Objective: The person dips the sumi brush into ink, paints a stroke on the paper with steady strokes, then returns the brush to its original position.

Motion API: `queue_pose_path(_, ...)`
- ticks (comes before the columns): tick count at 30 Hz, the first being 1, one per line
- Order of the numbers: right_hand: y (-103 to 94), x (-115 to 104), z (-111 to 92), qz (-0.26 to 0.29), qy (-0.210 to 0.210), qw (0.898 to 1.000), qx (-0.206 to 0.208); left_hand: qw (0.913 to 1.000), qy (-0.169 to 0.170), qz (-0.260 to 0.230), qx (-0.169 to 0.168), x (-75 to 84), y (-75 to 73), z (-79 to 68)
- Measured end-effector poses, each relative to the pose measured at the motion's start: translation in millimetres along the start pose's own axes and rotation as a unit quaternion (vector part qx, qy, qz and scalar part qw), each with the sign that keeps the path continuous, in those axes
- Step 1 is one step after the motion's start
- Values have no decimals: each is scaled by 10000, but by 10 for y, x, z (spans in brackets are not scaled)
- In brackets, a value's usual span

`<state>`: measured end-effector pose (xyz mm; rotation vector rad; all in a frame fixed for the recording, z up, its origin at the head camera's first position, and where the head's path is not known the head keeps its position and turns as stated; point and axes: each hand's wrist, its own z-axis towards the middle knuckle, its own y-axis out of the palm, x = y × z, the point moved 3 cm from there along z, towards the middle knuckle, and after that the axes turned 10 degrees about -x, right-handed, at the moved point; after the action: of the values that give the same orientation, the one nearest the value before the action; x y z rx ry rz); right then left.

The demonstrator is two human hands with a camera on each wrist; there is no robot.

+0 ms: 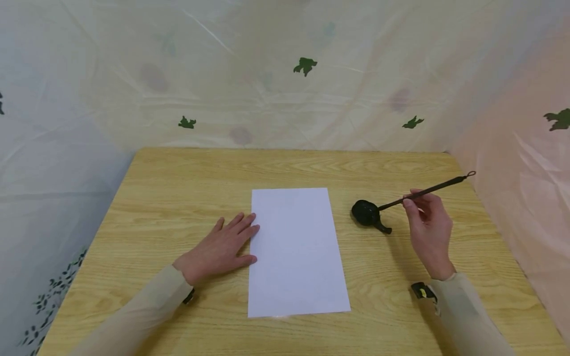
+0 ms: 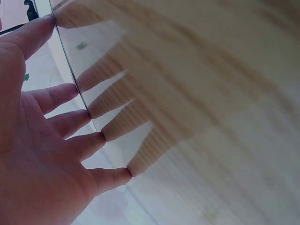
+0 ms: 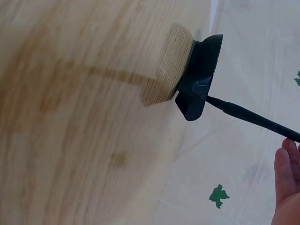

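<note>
A white sheet of paper (image 1: 294,252) lies flat on the wooden table. My left hand (image 1: 222,247) rests with spread fingers at its left edge, fingertips on or beside the paper. In the left wrist view the same hand (image 2: 51,126) has its fingertips down on the surface. My right hand (image 1: 429,230) pinches the dark shaft of a brush (image 1: 438,187) with a loop at its top end. The brush slants down to a small black ink dish (image 1: 366,212) with a stubby side projection, also seen as a dish (image 3: 199,70) in the right wrist view. The brush's tip is hidden there.
The wooden table (image 1: 187,173) has pale fabric curtains (image 1: 267,99) at its back and sides, with green leaf- or bird-like shapes on them. Dark wrist-worn devices (image 1: 423,291) sit at both sleeves.
</note>
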<state>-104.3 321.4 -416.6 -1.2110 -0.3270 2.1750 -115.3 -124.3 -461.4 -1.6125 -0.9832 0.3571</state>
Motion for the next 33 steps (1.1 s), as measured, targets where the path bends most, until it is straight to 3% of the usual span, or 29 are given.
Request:
queue_pose_path(5, -29, -24, -1, 157, -114, 9997, 115, 10000, 4, 15, 12, -8, 5, 5)
queue_pose_path(14, 8, -204, -15, 1326, -282, 9895, 509, 10000, 25, 21, 58, -8, 1, 3)
queue_pose_path(17, 67, -328, -18, 2032, -573, 9759, 554, 10000, 30, -15, 57, -6, -1, 3)
queue_pose_path(23, 211, -555, -23, 3269, -1053, 9378, 503, 10000, 38, 41, 61, -3, -7, 3)
queue_pose_path(29, 371, -738, -26, 3661, -1308, 9207, 349, 10000, 35, 16, 56, -2, -7, -1)
queue_pose_path(33, 468, -841, -18, 3729, -1410, 9168, 239, 10000, 23, -16, 57, 3, -8, -6)
